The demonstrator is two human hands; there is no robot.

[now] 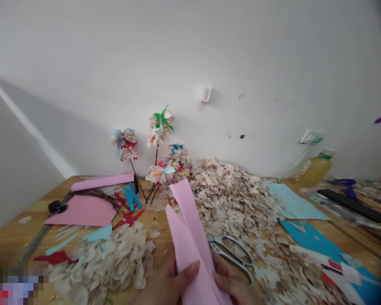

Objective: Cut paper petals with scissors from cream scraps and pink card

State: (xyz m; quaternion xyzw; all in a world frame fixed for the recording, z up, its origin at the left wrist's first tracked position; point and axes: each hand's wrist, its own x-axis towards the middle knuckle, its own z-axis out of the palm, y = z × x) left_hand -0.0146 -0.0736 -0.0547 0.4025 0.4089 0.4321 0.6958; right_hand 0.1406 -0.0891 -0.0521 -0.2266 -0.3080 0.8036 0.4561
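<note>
A folded strip of pink paper (193,241) stands up between my two hands, its far end split into two flaps that spread apart. My left hand (174,277) grips its left side, with the thumb lying across the front. On the other side my right hand (230,279) is closed around the lower right edge, fingertips against the paper. Just beyond my right hand lie metal scissors (233,252), their handles toward me. To the left of my left hand is a heap of pale, translucent petal-like pieces (114,258).
A big mound of dry petal-like flakes (235,195) rises against the wall. Handmade flowers on twigs (157,152) stand behind. Pink sheets (85,209) lie left; light blue (300,201) and blue sheets (324,243), a yellow bottle (314,169) and a glue gun (346,184) are right.
</note>
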